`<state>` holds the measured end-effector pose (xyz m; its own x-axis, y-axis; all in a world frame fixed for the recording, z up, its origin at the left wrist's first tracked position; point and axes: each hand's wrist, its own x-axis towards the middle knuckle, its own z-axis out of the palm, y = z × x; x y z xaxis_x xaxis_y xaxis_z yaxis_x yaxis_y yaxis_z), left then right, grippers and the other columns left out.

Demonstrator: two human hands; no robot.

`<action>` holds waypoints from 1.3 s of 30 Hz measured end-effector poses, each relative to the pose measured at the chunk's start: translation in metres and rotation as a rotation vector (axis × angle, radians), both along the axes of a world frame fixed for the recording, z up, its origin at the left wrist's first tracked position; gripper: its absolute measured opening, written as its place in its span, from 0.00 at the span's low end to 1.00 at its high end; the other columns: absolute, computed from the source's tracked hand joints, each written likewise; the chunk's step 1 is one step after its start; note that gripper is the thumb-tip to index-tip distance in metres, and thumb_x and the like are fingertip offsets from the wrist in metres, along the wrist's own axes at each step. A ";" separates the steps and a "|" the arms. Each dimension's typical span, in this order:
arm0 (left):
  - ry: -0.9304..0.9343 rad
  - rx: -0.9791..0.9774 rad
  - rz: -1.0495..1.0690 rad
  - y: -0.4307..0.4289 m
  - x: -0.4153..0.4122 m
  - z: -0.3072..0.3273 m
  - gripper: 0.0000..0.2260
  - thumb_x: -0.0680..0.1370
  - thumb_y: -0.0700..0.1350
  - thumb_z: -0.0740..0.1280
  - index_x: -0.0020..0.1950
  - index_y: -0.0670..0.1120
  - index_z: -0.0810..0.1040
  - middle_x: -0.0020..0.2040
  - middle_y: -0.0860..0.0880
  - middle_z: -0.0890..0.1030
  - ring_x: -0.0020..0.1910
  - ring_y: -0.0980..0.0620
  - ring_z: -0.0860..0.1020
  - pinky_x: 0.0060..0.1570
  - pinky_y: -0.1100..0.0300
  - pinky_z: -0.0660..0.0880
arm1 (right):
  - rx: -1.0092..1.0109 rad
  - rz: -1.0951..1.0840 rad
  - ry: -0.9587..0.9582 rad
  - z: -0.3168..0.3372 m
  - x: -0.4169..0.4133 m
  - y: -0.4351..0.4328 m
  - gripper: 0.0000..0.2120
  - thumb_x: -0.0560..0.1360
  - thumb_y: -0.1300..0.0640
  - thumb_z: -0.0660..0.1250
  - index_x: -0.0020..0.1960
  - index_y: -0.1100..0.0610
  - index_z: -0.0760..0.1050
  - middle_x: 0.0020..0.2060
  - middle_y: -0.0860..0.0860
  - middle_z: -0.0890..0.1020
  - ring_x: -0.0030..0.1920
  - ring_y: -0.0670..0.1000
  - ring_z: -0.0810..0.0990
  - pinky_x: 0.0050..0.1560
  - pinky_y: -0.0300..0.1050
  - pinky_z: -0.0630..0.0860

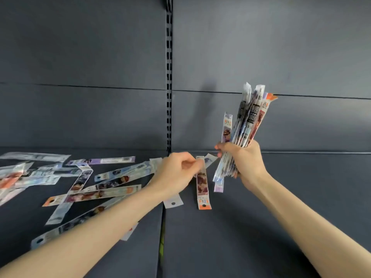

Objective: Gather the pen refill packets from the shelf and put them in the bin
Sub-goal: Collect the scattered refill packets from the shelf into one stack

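My right hand (pixel 243 159) grips an upright bundle of pen refill packets (pixel 247 121) above the dark shelf board (pixel 281 197). My left hand (pixel 176 173) pinches the top end of one long packet with an orange tag (pixel 202 189), which hangs down over the shelf just left of the bundle. Several more flat packets (pixel 96 183) lie scattered on the shelf to the left, some partly under my left forearm. No bin is in view.
The dark grey back panel (pixel 261 57) rises behind the shelf, with a slotted upright rail (pixel 169 77) at the middle. A seam between two shelf boards (pixel 163 237) runs toward me. The shelf's right half (pixel 301 177) holds no packets.
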<state>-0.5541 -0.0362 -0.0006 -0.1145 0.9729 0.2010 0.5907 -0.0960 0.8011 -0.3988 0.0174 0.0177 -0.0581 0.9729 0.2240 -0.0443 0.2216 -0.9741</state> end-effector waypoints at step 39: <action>-0.466 0.246 -0.225 0.012 -0.008 0.032 0.05 0.73 0.41 0.70 0.46 0.41 0.83 0.36 0.48 0.84 0.31 0.55 0.79 0.34 0.65 0.77 | 0.134 0.465 -0.114 -0.006 0.001 -0.004 0.12 0.68 0.73 0.70 0.47 0.58 0.80 0.39 0.54 0.85 0.40 0.53 0.85 0.42 0.42 0.80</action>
<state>-0.5622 -0.0246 0.0317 -0.0410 0.9145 0.4025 0.1235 -0.3951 0.9103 -0.3975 0.0132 0.0117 -0.5101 0.8015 0.3120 -0.0632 0.3269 -0.9430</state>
